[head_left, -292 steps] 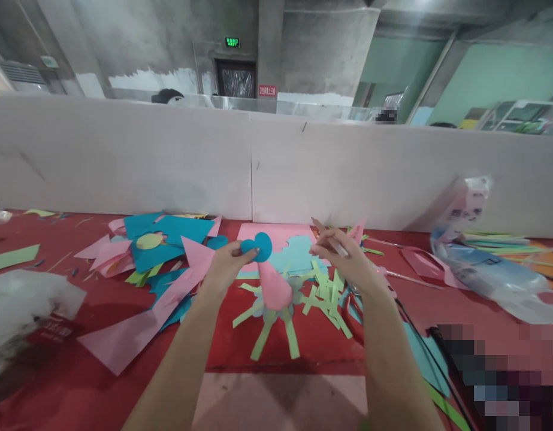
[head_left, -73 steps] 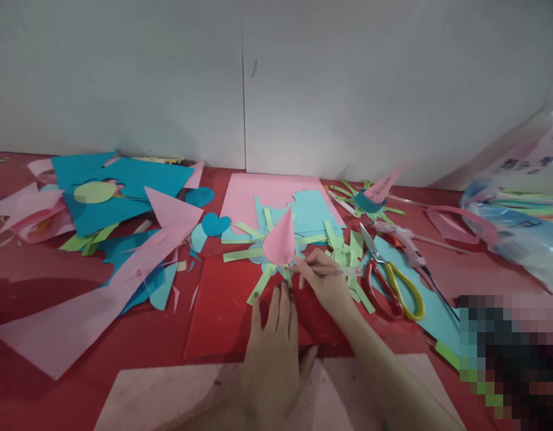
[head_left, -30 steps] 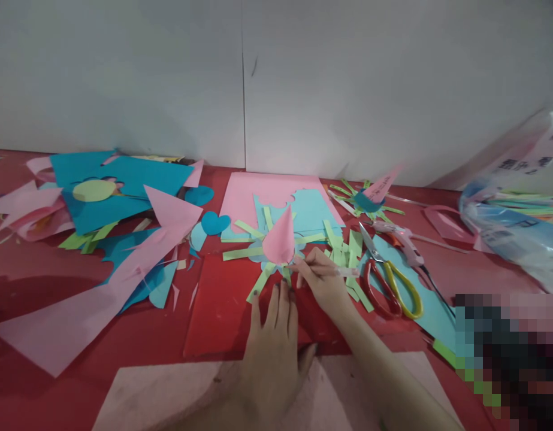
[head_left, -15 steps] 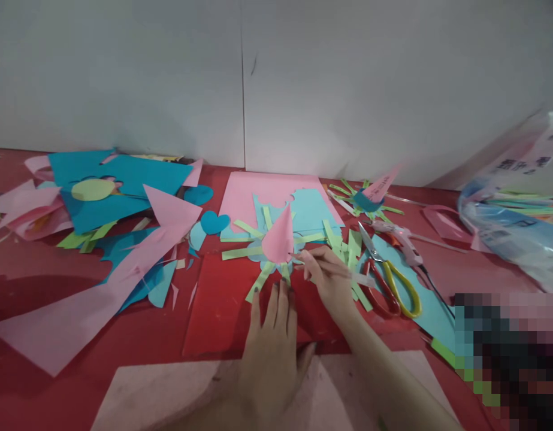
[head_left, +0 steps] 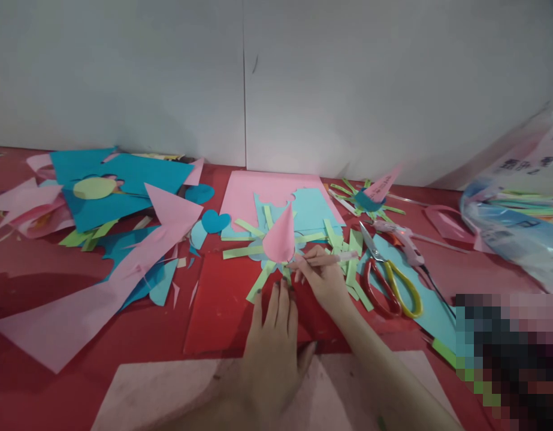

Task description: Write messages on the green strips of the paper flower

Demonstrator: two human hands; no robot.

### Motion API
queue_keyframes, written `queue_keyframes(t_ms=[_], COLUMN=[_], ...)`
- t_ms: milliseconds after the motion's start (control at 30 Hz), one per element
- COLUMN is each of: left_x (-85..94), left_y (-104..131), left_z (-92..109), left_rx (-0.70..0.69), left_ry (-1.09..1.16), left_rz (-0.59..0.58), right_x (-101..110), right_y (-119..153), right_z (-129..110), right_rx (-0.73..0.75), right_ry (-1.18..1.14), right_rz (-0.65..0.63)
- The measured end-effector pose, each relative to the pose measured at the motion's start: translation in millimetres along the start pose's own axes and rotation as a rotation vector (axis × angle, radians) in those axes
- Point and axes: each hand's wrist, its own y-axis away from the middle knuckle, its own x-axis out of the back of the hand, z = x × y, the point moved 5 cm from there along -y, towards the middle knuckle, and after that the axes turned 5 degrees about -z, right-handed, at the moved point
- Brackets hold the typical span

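A pink paper cone (head_left: 280, 236) stands upright on a pale blue scalloped paper base (head_left: 257, 251), with light green strips (head_left: 242, 252) radiating around it. My left hand (head_left: 274, 335) lies flat with fingers spread, its fingertips at the lower green strips and the red sheet (head_left: 217, 305). My right hand (head_left: 323, 281) is closed round a slim pale pen (head_left: 339, 258), whose tip is at the lower right edge of the cone, by a green strip. Fine detail at the tip is too small to tell.
Right of my right hand lie red-and-yellow-handled scissors (head_left: 390, 287) and a pink glue gun (head_left: 408, 245). Behind them sits another pink cone (head_left: 384, 185). Pink and blue paper scraps (head_left: 123, 269) cover the left side. A plastic bag (head_left: 514, 221) is at the far right.
The pen has tilted to lie flatter, its back end rising, and its tip has shifted slightly down and left. My right hand's fingers moved with it; my left hand stayed nearly still.
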Motion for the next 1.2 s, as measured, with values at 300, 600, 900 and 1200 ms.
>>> queue_keyframes(t_ms=[300,600,900,1200], left_x=[-2.2,-0.4,-3.1,-1.4], left_y=[0.5,0.7,-0.4,-0.7], left_z=[1.0,1.1,0.4,0.6], left_rx=[-0.020,-0.008,-0.005,-0.015], left_ry=[-0.001,-0.013,0.007,0.011], left_rz=[-0.006,0.013,-0.009,-0.017], right_x=[-3.5,-1.2,-1.4,-0.4], right_y=[1.2,0.5,2.2,2.0], right_z=[-0.2,1.0,-2.4,-3.9], right_rx=[0.010,0.005,0.027,0.013], right_ry=[0.023,0.001,0.117,0.104], right_rz=[-0.067,0.002,-0.006,0.002])
